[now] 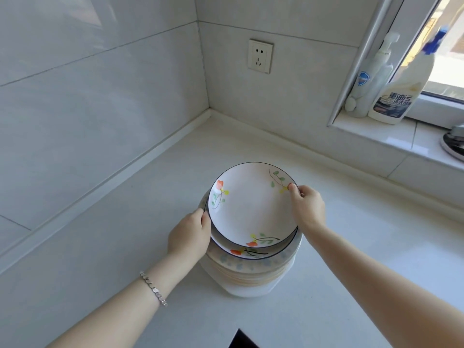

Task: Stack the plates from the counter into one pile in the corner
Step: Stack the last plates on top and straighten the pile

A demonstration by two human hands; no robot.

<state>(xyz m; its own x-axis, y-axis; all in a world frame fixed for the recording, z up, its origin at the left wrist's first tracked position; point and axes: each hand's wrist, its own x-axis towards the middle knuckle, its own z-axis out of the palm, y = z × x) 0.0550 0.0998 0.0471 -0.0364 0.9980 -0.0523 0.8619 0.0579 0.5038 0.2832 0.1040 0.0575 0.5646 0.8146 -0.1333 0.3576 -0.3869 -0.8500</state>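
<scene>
A white plate with orange flowers and a dark rim [252, 209] lies topmost on a pile of plates [248, 275] standing on the white counter [105, 247]. A matching flowered plate shows just beneath it, then several larger pale plates. My left hand [189, 234] grips the top plate's left edge, fingers curled around the rim. On the right edge, my right hand [307, 205] pinches the rim, thumb on the plate's upper face. The pile stands a little out from the wall corner [209, 110].
Tiled walls meet at the corner, with a power socket [260, 56] above it. A window sill [391, 136] at right carries two cleaning bottles [399, 84] and a metal object [454, 144]. A dark edge [242, 340] shows at the counter's front.
</scene>
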